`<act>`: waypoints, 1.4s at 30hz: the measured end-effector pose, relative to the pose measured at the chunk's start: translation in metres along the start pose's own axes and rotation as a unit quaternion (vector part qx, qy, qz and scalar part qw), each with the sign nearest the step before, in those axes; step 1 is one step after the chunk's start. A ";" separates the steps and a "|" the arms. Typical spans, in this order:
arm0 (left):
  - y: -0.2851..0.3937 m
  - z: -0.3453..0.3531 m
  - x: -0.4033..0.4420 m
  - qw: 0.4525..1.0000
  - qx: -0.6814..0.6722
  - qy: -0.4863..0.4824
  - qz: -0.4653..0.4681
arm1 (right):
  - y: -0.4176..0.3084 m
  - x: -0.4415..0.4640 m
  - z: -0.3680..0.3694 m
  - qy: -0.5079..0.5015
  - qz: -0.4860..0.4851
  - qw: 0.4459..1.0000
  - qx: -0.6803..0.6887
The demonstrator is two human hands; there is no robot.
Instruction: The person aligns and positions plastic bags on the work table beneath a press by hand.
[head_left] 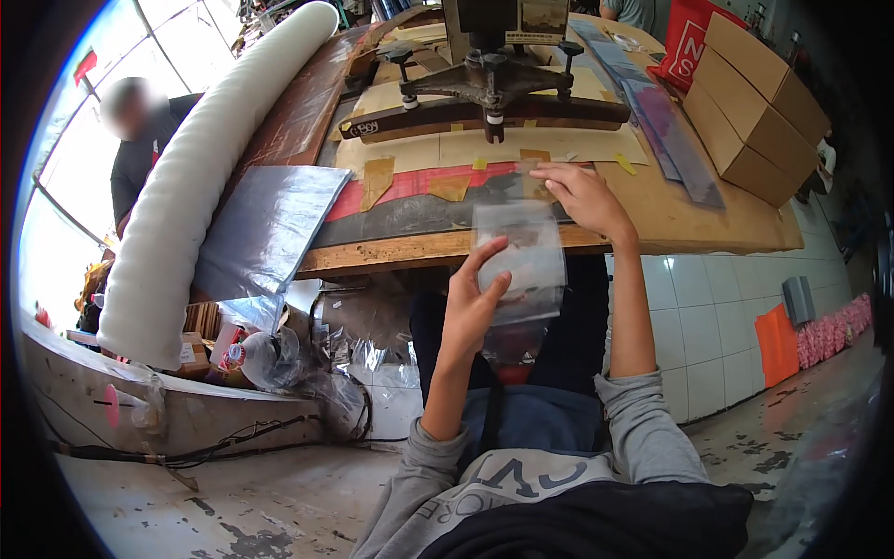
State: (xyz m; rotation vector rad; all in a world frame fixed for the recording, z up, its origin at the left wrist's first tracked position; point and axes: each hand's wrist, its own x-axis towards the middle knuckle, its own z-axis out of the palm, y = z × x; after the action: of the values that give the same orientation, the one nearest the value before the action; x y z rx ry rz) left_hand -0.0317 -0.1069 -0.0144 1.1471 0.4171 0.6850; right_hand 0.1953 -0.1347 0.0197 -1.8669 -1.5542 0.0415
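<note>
My left hand (477, 296) grips the left side of a clear plastic sheet (533, 265), its thumb and fingers lying over it. The sheet is slightly blurred and hangs over my lap at the table's front edge. My right hand (589, 197) is stretched out above the sheet's upper right corner, fingers extended to the left over the taped work surface (410, 191). Nothing shows in its fingers. Just beyond stands a black metal press (489, 88) with a long bar across the table.
A large roll of white foam (177, 224) and a stack of clear film (270, 224) lie at the left. Cardboard boxes (754, 112) and a red bag (694, 42) stand at the right. A person (140, 149) is behind the roll.
</note>
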 end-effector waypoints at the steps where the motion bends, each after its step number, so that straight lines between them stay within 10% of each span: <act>1: 0.000 -0.001 0.007 1.000 0.019 -0.004 0.021 | 0.001 -0.003 -0.001 0.008 -0.008 1.000 0.005; 42: 0.004 -0.027 0.106 0.988 0.151 0.025 0.023 | -0.008 -0.017 0.049 0.111 0.068 0.989 -0.071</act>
State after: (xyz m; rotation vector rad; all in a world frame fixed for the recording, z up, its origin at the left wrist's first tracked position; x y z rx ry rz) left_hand 0.0273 -0.0143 -0.0168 1.4312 0.5525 0.7079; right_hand 0.1624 -0.1258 -0.0197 -2.0113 -1.3066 -0.2145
